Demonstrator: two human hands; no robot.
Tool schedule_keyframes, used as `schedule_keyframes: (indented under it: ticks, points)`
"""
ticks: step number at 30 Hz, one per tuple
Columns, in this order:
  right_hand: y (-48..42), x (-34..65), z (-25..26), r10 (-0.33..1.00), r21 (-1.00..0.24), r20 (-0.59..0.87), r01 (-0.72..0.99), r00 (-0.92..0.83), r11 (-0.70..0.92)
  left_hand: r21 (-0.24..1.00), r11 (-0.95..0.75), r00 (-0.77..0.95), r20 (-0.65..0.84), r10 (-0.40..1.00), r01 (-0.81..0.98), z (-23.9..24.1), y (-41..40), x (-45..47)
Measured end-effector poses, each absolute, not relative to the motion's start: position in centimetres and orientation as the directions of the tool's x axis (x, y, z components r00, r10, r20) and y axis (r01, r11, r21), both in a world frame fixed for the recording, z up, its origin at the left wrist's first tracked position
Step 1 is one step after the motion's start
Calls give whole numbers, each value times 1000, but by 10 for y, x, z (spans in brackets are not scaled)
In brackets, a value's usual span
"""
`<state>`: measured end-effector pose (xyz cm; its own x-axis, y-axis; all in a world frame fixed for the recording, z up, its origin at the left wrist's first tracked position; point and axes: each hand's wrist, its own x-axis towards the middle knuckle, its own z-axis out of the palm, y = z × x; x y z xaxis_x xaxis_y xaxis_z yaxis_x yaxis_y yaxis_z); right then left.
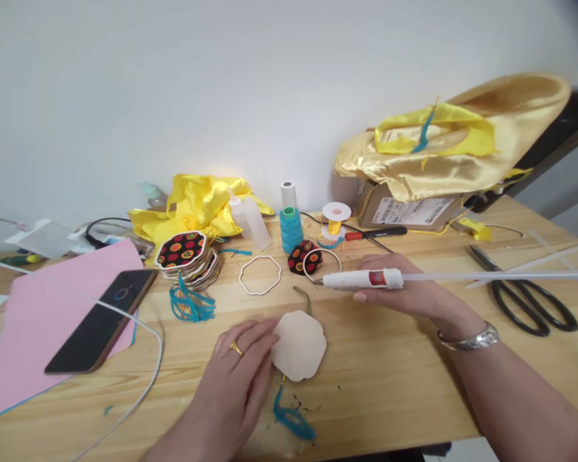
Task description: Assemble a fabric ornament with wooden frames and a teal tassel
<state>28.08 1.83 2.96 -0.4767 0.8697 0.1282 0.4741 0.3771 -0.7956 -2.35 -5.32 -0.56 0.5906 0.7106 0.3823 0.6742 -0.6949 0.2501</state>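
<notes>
My left hand (245, 359), wearing a gold ring, grips the left edge of a cream scalloped disc (299, 346) low over the table. A blue tassel (293, 420) hangs out below the disc, and a green cord (304, 298) shows at its top. My right hand (399, 285) is closed around a white hot glue gun (356, 280), its nozzle pointing left. A long clear glue stick (491, 276) sticks out of its back end. Beyond the nozzle lie a thin ring (340, 258) and a dark patterned fabric piece (298, 258). An empty scalloped frame (241, 280) rests left of them.
Stacked patterned pieces (180, 250), blue tassels (192, 303) and a phone (101, 321) on pink sheets (24, 321) are to the left. Blue thread (291, 232) and yellow cloth (192, 202) stand behind. Black scissors (525, 298) and a cloth-covered box (399, 208) occupy the right.
</notes>
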Motion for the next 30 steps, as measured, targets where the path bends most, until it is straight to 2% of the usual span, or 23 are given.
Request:
schedule_keyframes:
  ticks: [4, 6, 8, 10, 18, 22, 24, 25, 26, 27, 28, 29, 30]
  points:
    - [18, 277, 30, 863, -814, 105, 456, -494, 359, 363, -508, 410, 316, 856, 781, 6, -32, -13]
    - [18, 276, 29, 867, -825, 96, 448, -490, 344, 388, -356, 289, 221, 931, 850, 15, -11, -4]
    - [18, 277, 28, 866, -833, 93, 439, -491, 338, 344, -241, 202, 145, 969, 907, 23, 13, 7]
    - [19, 279, 28, 865, -831, 100, 437, -492, 344, 276, -244, 209, 150, 966, 930, 27, 34, 20]
    - [18, 283, 34, 878, -803, 145, 463, -457, 374, 151, -341, 289, 284, 914, 928, 23, 52, 50]
    - [19, 285, 35, 872, -792, 207, 448, -443, 416, 83, -337, 273, 423, 864, 938, 34, 45, 43]
    - [19, 286, 34, 878, -792, 213, 450, -429, 412, 92, -317, 226, 519, 824, 944, 43, 41, 33]
    - [19, 287, 34, 884, -795, 212, 453, -418, 404, 120, -311, 193, 565, 802, 943, 47, 39, 27]
    - [18, 287, 34, 891, -800, 210, 454, -402, 393, 250, -332, 102, 639, 762, 909, 52, 36, 21]
    - [18, 287, 34, 899, -808, 205, 452, -386, 378, 430, -354, -7, 644, 765, 831, 55, 32, 15]
    - [17, 287, 34, 908, -817, 199, 449, -369, 362, 633, -340, -100, 554, 826, 696, 58, 28, 10]
    - [17, 286, 35, 916, -825, 196, 445, -350, 347, 826, -277, -149, 393, 908, 491, 59, 23, 6]
    - [16, 285, 35, 925, -835, 195, 440, -325, 331, 955, -164, -148, 205, 968, 248, 58, 17, 4]
